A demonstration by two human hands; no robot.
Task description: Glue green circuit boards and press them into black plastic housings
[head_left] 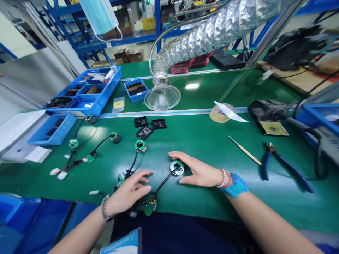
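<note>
The left hand (129,193) lies open just above the green surface (209,192), its fingers spread and holding nothing, close beside a black cable (165,181) and a small green circuit board (150,207). The right hand (199,171) is spread around a metal ring sensor (177,168), with its thumb and fingers on either side of the ring; they appear to touch its rim, but whether it is gripped cannot be told. That ring is wired by the black cable to the board, near the middle of the surface. Three more ring-and-board assemblies lie to the left and farther off, making four in all, and the farthest ring (90,119) sits by the divider strip (159,113). Three black rectangular housings (144,132) lie in a cluster at the far side of the assemblies. To the right are one pair of blue-handled pliers (280,165), one wooden-handled pick (245,151) and one roll of tape (219,113). One blue bin (53,129) stands at the left, and beyond the strip are one divided blue tray (84,92), one small blue tray (136,90) and one foil-ducted fume hood (162,97).
</note>
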